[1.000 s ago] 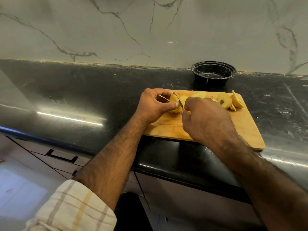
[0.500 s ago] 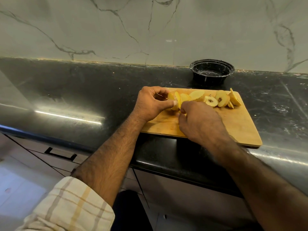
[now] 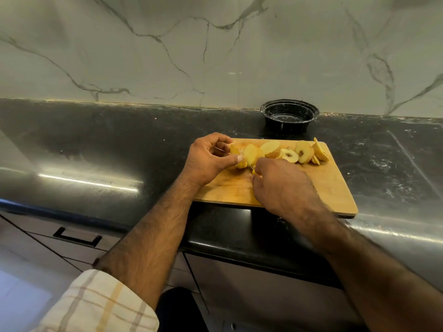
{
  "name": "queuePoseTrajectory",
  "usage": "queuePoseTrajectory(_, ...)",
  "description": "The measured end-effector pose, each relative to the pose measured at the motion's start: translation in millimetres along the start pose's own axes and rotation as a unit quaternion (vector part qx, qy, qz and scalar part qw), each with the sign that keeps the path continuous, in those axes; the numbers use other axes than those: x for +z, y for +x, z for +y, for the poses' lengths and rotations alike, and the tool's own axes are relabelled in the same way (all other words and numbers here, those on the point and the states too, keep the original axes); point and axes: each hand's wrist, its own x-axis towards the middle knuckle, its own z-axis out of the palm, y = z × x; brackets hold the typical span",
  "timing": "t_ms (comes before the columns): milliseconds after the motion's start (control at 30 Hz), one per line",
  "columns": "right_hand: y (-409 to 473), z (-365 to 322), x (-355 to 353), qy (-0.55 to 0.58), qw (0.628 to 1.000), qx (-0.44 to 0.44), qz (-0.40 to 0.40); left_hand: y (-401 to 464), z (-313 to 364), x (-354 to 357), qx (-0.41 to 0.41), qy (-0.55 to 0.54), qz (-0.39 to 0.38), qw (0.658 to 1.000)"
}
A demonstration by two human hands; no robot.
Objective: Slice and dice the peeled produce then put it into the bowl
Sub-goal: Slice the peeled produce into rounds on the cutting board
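Observation:
A wooden cutting board [image 3: 330,188] lies on the black counter. My left hand [image 3: 206,159] holds a peeled yellow fruit piece [image 3: 249,155] at the board's far left corner, fingers curled round it. My right hand [image 3: 282,185] grips a small knife [image 3: 252,169]; only a bit of yellow handle and thin blade shows, the blade at the held piece. Several cut slices [image 3: 297,153], some showing a seed core, lie in a row along the board's far edge. The black bowl [image 3: 290,116] stands behind the board against the wall, with nothing visible inside.
The black stone counter [image 3: 107,144] stretches left and right of the board. A marble wall [image 3: 215,49] rises behind it. Drawers with a black handle [image 3: 76,237] sit below the counter's front edge at the left.
The knife has come down through the held piece and a fresh slice leans to the right of it. My right hand has shifted slightly toward me. The camera has tilted a little.

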Motion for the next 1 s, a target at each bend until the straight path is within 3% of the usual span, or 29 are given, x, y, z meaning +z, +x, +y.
queuePoseTrajectory(233,-6,4,1,0.060,0.994,-0.010,0.090,0,0,0,-0.007,-0.015,-0.013,1.000)
queuePoseTrajectory(1000,11,-5,3,0.098,0.990,-0.013,0.104,2,-1,2,-0.014,-0.013,-0.014,1.000)
